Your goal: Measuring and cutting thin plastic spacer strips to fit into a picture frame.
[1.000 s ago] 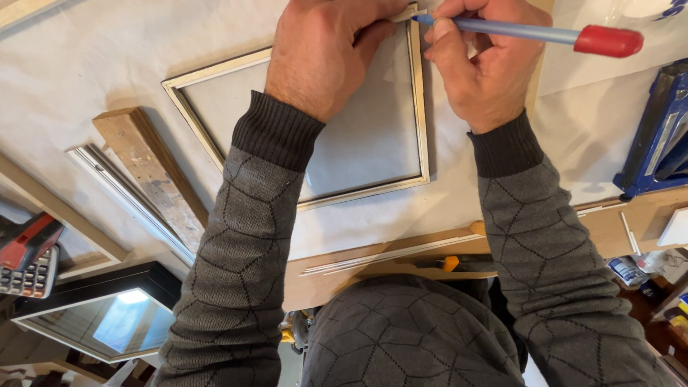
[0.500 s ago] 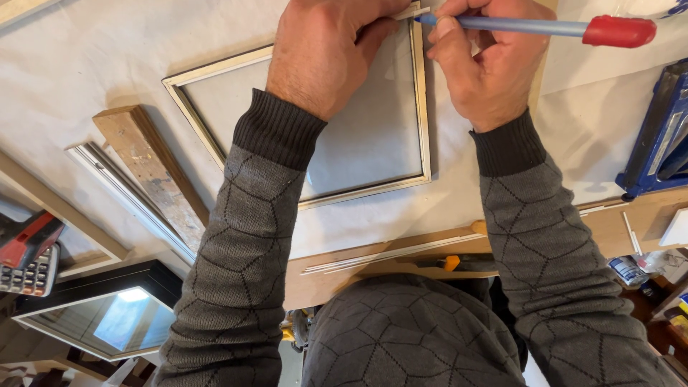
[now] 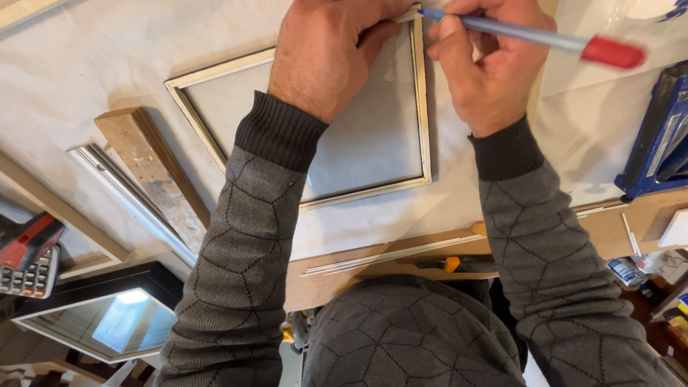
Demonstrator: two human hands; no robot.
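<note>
Left hand (image 3: 333, 54) presses flat on a pale square wooden picture frame (image 3: 424, 107); right hand (image 3: 487, 68) holds a blue red-capped pen (image 3: 530, 39) in a closed grip.

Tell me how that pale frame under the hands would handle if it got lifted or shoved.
The frame has thin rails around a wide opening, so it is probably light and may flex if lifted by one rail. It lies flat on the cloth, so it should slide rather than tip. The left hand presses its far corner, likely steadying it while the right hand holds a pen.
</note>
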